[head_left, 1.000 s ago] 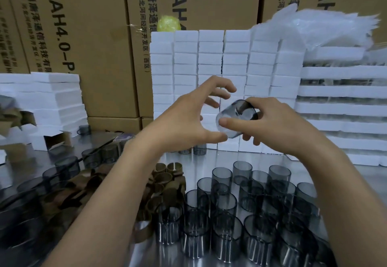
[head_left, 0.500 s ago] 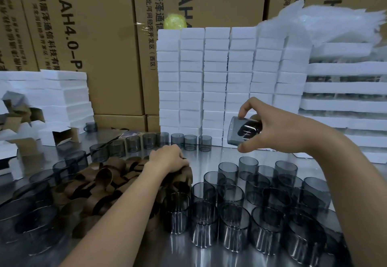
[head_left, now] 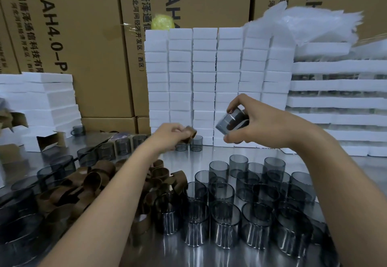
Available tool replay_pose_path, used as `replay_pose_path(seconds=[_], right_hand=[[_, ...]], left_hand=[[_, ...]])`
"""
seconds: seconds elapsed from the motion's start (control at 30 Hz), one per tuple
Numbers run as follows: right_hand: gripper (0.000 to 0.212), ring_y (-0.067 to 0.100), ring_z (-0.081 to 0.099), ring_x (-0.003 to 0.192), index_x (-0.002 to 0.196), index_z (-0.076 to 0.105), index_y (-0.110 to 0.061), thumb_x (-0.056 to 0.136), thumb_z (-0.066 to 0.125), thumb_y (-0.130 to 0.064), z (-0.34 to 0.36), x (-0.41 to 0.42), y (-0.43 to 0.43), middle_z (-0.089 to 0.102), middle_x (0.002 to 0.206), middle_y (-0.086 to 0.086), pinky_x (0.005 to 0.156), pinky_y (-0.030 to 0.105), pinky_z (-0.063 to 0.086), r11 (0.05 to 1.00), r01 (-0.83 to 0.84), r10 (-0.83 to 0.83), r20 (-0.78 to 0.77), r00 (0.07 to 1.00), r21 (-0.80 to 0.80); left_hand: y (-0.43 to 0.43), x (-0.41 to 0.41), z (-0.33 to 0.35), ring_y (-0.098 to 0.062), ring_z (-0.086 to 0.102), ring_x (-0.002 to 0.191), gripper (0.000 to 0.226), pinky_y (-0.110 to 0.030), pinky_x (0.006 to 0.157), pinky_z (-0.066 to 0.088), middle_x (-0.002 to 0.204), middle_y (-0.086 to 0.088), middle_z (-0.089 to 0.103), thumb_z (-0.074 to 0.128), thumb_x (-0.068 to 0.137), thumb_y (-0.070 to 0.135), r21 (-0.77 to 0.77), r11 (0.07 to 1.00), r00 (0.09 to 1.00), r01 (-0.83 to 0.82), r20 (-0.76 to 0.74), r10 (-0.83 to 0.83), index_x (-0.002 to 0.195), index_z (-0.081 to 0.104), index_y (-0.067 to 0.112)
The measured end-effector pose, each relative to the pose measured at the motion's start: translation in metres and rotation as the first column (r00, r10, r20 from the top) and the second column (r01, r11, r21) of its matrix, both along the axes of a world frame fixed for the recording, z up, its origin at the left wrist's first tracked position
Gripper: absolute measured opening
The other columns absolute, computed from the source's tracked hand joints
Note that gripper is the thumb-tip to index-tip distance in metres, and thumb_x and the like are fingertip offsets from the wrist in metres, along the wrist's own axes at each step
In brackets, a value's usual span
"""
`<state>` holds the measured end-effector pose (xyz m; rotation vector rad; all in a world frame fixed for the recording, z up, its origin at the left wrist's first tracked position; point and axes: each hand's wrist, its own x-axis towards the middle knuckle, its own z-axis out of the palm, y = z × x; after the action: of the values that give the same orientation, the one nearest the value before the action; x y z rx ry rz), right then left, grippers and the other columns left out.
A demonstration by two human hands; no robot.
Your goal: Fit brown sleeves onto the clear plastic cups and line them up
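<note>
One wide-angle view from the person's head faces forward and down, close over the table (head_left: pixel 209 153). Both forearms enter from 6 o'clock. The left hand (head_left: pixel 167 136) with a sleeve (head_left: pixel 191 134) and the right hand (head_left: pixel 266 129) with a cup (head_left: pixel 227 123) sit near centre. Foam stacks (head_left: pixel 205 78) and cartons (head_left: pixel 94 36) stand beyond at 12 o'clock.

The left forearm (head_left: pixel 117 193) and right forearm (head_left: pixel 335 172) are bare along all of their visible length, from the lower edge of the view to the wrist. The left hand (head_left: pixel 167 135) and right hand (head_left: pixel 263 128) are bare as well. The wide lens renders both forearms broad near the lower edge and tapering toward slim wrists. The fingers (head_left: pixel 236 101) are slender; their nails are too small to make out.
</note>
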<state>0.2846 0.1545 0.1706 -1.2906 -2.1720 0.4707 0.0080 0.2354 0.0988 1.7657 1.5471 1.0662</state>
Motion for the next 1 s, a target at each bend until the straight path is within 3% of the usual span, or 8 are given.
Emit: replay_pose_path(seconds=[0.1,0.27,0.4,0.53,0.63,0.73,0.83,1.0], right_hand=[[0.060,0.012,0.068,0.092,0.119,0.052,-0.037,0.078,0.092,-0.054,-0.001,-0.001,0.002,0.069,0.108,-0.012,0.072,0.030,0.048,0.996,0.017,-0.010,-0.087,0.996,0.082],[0.076,0.004,0.061,0.100,0.141,0.051,-0.045,0.078,0.094,-0.046,0.001,0.002,0.007,0.060,0.120,-0.018,0.073,0.024,0.046,0.967,0.063,-0.026,-0.149,0.989,0.246],[0.064,0.004,0.062,0.110,0.131,0.059,-0.041,0.080,0.093,-0.026,0.002,0.003,0.008,0.061,0.118,-0.020,0.090,0.029,0.054,0.942,0.029,0.056,-0.241,0.969,0.335],[0.057,0.002,0.069,0.107,0.111,0.049,-0.035,0.079,0.095,-0.033,0.002,0.001,0.007,0.068,0.116,-0.014,0.082,0.035,0.058,0.936,0.017,0.118,-0.360,0.926,0.350],[0.054,-0.001,0.069,0.109,0.119,0.049,-0.043,0.084,0.091,-0.045,0.001,-0.002,0.005,0.069,0.118,-0.016,0.074,0.027,0.050,0.920,0.008,0.136,-0.339,0.931,0.391],[0.042,-0.004,0.064,0.117,0.127,0.057,-0.053,0.094,0.081,-0.046,-0.001,-0.006,0.004,0.064,0.123,-0.021,0.085,0.024,0.053,0.903,-0.035,0.160,-0.259,0.953,0.427],[0.031,-0.005,0.059,0.122,0.126,0.064,-0.049,0.099,0.076,-0.042,-0.004,-0.010,0.006,0.062,0.127,-0.022,0.093,0.017,0.053,0.898,-0.057,0.181,-0.247,0.952,0.437],[0.035,-0.003,0.056,0.126,0.131,0.064,-0.040,0.099,0.077,-0.032,-0.005,-0.019,0.006,0.061,0.131,-0.014,0.102,0.028,0.056,0.867,-0.057,0.213,-0.265,0.940,0.495]], left_hand=[[-0.011,0.001,0.027,-0.019,0.077,0.116,0.039,-0.045,0.102,0.056,0.122,-0.002,0.081,0.065,0.106,0.049,0.020,0.966,0.907,0.259,0.339,-0.250,0.123,0.071,0.014],[-0.030,0.005,0.049,-0.030,0.074,0.123,0.038,-0.032,0.085,0.061,0.132,-0.013,0.076,0.065,0.105,0.051,0.044,0.904,0.788,0.425,0.474,-0.394,0.121,0.063,0.016],[-0.042,0.008,0.056,-0.031,0.074,0.123,0.039,-0.029,0.084,0.060,0.132,-0.013,0.076,0.065,0.105,0.050,0.021,0.894,0.798,0.448,0.442,-0.410,0.122,0.067,0.014],[-0.050,0.016,0.060,-0.029,0.076,0.118,0.040,-0.031,0.085,0.055,0.132,-0.011,0.076,0.062,0.107,0.050,0.026,0.915,0.828,0.403,0.416,-0.376,0.119,0.071,0.013],[-0.052,0.021,0.063,-0.020,0.078,0.107,0.051,-0.029,0.082,0.053,0.126,-0.009,0.079,0.058,0.107,0.057,0.036,0.927,0.854,0.374,0.375,-0.360,0.125,0.073,0.012],[-0.054,0.027,0.065,-0.013,0.075,0.087,0.060,-0.029,0.080,0.050,0.120,-0.012,0.081,0.052,0.108,0.062,0.046,0.940,0.874,0.337,0.356,-0.330,0.131,0.073,0.012],[-0.055,0.033,0.067,-0.011,0.071,0.074,0.062,-0.029,0.077,0.051,0.111,-0.012,0.083,0.047,0.108,0.066,0.063,0.963,0.900,0.261,0.345,-0.266,0.125,0.074,0.013],[-0.057,0.037,0.067,-0.014,0.070,0.071,0.064,-0.029,0.074,0.052,0.102,-0.014,0.083,0.048,0.104,0.072,0.015,0.981,0.931,0.194,0.312,-0.189,0.113,0.077,0.015]])
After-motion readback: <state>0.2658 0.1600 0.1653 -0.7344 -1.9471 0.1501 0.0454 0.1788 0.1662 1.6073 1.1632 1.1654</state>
